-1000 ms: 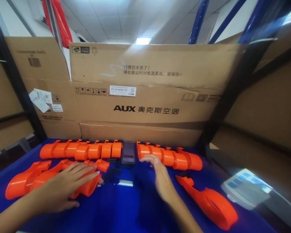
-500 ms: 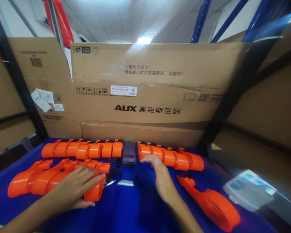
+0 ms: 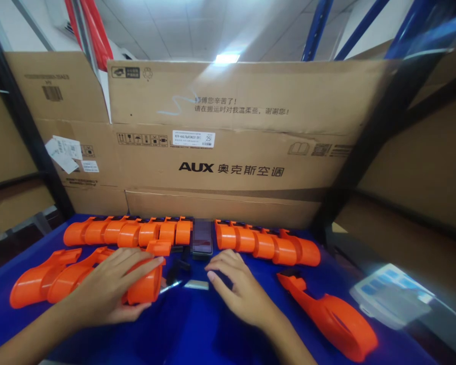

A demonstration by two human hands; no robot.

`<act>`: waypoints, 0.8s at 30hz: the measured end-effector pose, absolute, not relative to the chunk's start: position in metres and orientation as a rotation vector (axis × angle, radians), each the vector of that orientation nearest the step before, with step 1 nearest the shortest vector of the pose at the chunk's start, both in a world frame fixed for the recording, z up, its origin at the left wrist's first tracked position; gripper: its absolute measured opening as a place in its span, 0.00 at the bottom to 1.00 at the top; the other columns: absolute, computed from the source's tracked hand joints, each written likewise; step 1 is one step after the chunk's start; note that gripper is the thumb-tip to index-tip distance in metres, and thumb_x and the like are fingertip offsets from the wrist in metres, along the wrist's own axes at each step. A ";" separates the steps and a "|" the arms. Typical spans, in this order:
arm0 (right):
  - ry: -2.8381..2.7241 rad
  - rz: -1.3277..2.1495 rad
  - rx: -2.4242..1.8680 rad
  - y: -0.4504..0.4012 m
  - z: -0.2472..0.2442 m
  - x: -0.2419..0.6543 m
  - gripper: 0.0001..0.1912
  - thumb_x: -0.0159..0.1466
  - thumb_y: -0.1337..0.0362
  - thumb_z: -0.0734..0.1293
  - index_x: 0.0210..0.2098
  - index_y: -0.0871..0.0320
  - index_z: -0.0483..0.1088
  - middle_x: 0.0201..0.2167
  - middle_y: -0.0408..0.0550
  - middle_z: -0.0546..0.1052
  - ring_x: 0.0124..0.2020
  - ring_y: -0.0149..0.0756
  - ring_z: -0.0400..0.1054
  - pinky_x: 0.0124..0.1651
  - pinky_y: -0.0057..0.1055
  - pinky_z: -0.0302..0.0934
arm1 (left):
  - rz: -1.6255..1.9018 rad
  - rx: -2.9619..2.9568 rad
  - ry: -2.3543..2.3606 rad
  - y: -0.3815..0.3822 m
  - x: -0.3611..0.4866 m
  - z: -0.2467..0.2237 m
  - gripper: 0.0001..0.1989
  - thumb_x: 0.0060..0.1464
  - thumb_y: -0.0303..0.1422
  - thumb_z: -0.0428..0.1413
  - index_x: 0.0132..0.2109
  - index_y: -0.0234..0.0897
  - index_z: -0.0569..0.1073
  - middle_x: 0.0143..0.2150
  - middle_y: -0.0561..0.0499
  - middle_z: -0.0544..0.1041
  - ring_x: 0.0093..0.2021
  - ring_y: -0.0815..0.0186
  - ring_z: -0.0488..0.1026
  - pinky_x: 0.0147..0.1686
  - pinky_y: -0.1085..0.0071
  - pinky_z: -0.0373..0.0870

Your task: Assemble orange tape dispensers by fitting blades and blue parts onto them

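In the lower left of the frame the left hand (image 3: 110,289) lies spread over an orange shell (image 3: 146,286), thumb underneath, pinning it to the blue cloth (image 3: 197,329). The right hand (image 3: 233,286), open and empty at lower centre, has drawn back from the orange row (image 3: 266,248) toward a small silver piece (image 3: 196,285). Farther back stands a phone (image 3: 201,242).

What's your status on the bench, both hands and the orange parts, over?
Left hand gripping an orange shell at its end. Right hand open, palm down on the blue mat, fingertips near the small metal strip. Phone lies just beyond.
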State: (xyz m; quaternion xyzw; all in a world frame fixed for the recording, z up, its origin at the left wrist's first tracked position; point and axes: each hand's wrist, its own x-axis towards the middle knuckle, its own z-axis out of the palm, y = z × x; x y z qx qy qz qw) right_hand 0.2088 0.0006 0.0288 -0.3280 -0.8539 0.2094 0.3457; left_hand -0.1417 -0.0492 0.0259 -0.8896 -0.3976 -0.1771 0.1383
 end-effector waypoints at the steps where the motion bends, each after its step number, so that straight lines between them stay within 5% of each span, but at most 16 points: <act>1: -2.192 0.546 -0.864 0.002 0.027 0.209 0.11 0.73 0.57 0.63 0.43 0.51 0.77 0.43 0.50 0.80 0.47 0.45 0.72 0.56 0.46 0.64 | -0.543 -2.562 -1.142 -0.050 -0.137 0.028 0.41 0.58 0.38 0.62 0.74 0.50 0.55 0.64 0.44 0.74 0.61 0.47 0.71 0.62 0.48 0.65; 8: -1.749 0.689 -0.981 0.013 0.012 0.208 0.19 0.72 0.52 0.63 0.58 0.51 0.70 0.44 0.49 0.80 0.46 0.44 0.75 0.54 0.41 0.67 | -0.739 -2.678 -0.890 -0.049 -0.065 0.025 0.44 0.55 0.37 0.64 0.75 0.46 0.54 0.65 0.39 0.72 0.62 0.44 0.70 0.62 0.43 0.65; 13: -1.501 0.883 -1.029 0.021 0.011 0.210 0.21 0.68 0.44 0.65 0.47 0.54 0.75 0.27 0.43 0.76 0.28 0.38 0.71 0.33 0.33 0.69 | -0.930 -2.830 -0.733 -0.035 -0.006 0.019 0.44 0.54 0.40 0.65 0.73 0.46 0.56 0.63 0.36 0.73 0.59 0.42 0.71 0.58 0.42 0.68; 18: -1.317 0.864 -1.042 0.028 0.015 0.219 0.23 0.64 0.41 0.68 0.35 0.56 0.75 0.26 0.43 0.74 0.23 0.35 0.67 0.27 0.31 0.67 | -1.220 -3.004 -0.636 -0.018 0.021 0.023 0.49 0.50 0.52 0.67 0.73 0.50 0.56 0.65 0.37 0.69 0.62 0.41 0.67 0.62 0.41 0.62; 21: -1.258 0.832 -1.044 0.026 0.014 0.219 0.22 0.64 0.42 0.68 0.37 0.56 0.74 0.25 0.43 0.73 0.24 0.36 0.67 0.27 0.31 0.67 | -1.542 -3.084 -0.896 -0.009 0.025 0.022 0.46 0.55 0.57 0.60 0.74 0.49 0.54 0.71 0.37 0.58 0.69 0.40 0.57 0.66 0.39 0.56; 24: -1.211 0.822 -1.051 0.022 0.012 0.213 0.21 0.65 0.43 0.69 0.40 0.56 0.73 0.23 0.42 0.73 0.22 0.35 0.66 0.23 0.29 0.64 | -2.013 -3.050 -1.407 0.002 0.029 0.013 0.39 0.61 0.53 0.56 0.73 0.52 0.53 0.69 0.38 0.59 0.62 0.48 0.66 0.60 0.46 0.64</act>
